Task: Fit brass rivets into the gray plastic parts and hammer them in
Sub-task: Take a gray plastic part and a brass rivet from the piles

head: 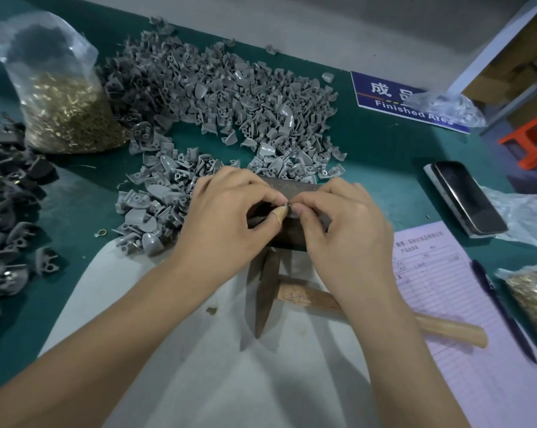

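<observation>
My left hand and my right hand meet fingertip to fingertip over a dark metal block. Between the fingertips sits a small gray plastic part, pinched from both sides; whether a rivet is in it is hidden. My left thumb wears a tan bandage. A hammer with a wooden handle lies on the white cloth just below my hands. A big pile of gray plastic parts spreads behind the block. A clear bag of brass rivets stands at the far left.
Dark finished parts heap at the left edge. A phone lies at the right, above a pink form with a pen. Another bag of rivets sits at the right edge. A blue "Finished Area" sign lies at the back.
</observation>
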Tool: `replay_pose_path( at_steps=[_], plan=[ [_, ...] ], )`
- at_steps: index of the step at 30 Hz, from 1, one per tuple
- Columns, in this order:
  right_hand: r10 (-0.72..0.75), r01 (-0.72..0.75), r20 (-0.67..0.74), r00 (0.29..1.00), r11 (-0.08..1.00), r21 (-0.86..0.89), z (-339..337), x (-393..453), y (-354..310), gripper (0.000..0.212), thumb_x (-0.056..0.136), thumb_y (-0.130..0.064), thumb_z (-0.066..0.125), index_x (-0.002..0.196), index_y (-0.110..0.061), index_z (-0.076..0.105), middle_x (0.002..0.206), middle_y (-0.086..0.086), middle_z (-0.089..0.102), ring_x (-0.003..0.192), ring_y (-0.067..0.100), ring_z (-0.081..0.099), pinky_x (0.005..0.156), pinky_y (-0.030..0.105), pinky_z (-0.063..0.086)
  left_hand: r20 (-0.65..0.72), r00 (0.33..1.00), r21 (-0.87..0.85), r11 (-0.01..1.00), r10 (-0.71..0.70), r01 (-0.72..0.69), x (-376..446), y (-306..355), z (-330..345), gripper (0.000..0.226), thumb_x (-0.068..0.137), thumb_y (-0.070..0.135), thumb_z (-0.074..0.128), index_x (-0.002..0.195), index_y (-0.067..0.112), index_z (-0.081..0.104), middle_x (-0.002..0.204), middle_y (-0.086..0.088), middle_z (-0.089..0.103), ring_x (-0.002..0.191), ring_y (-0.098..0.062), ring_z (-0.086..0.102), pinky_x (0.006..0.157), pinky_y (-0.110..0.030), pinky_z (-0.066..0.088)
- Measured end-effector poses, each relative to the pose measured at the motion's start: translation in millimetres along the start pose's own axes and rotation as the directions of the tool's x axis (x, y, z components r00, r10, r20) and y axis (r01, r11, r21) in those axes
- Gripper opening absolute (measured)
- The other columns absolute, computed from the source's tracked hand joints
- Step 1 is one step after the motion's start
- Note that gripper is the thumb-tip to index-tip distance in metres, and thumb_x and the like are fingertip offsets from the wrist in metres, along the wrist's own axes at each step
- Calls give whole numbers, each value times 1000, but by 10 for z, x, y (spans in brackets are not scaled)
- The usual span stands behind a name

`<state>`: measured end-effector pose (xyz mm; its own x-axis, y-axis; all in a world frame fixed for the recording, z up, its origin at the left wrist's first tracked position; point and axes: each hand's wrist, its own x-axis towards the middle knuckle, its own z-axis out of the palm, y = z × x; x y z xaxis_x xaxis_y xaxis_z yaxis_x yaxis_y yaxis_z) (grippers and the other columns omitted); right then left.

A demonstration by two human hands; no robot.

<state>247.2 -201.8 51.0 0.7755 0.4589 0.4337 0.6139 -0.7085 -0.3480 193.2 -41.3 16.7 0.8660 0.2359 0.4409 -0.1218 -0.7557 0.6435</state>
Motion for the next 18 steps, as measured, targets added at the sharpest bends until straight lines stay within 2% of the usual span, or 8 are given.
replay_pose_path(
  at_steps=[5,7,13,16,18],
  plan=[
    [65,-70,62,996,994,82,-17,28,14,11,92,-27,70,89,-35,77,80,-15,53,87,12,54,63,34,43,-7,1000,3,1000,5,-5,2,-2,0,8,89,35,75,97,37,75,96,21,63,104,-3,51,94,-29,29],
    [55,-61,89,995,996,60,-54,41,-1,11,92,-28,70,88,-35,78,81,-13,56,88,14,54,63,35,45,-8,1000,1,1000,8,-8,0,-3,5,8,89,34,75,97,36,75,96,21,63,104,-3,51,94,-29,29],
    [-47,54,42,998,980,-194,-89,33,-154,16,93,-23,66,80,-25,75,79,-7,60,81,21,51,61,30,24,-12,999,64,997,40,-40,8,-5,-9,12,88,29,74,99,33,77,95,17,63,102,-9,54,97,-35,32],
    [-7,16,65,998,991,-131,-90,38,-116,15,93,-26,66,83,-28,76,81,-8,60,84,18,54,58,29,28,-21,999,44,999,33,-32,10,-2,-14,11,88,31,75,98,33,78,92,17,63,100,-9,55,98,-36,32],
    [44,-42,91,995,999,-22,-80,50,-43,11,93,-28,68,87,-32,78,82,-10,61,85,16,57,58,30,37,-23,999,31,999,32,-31,9,-1,-17,10,89,37,73,97,36,78,90,17,62,99,-7,55,99,-36,32]
  ],
)
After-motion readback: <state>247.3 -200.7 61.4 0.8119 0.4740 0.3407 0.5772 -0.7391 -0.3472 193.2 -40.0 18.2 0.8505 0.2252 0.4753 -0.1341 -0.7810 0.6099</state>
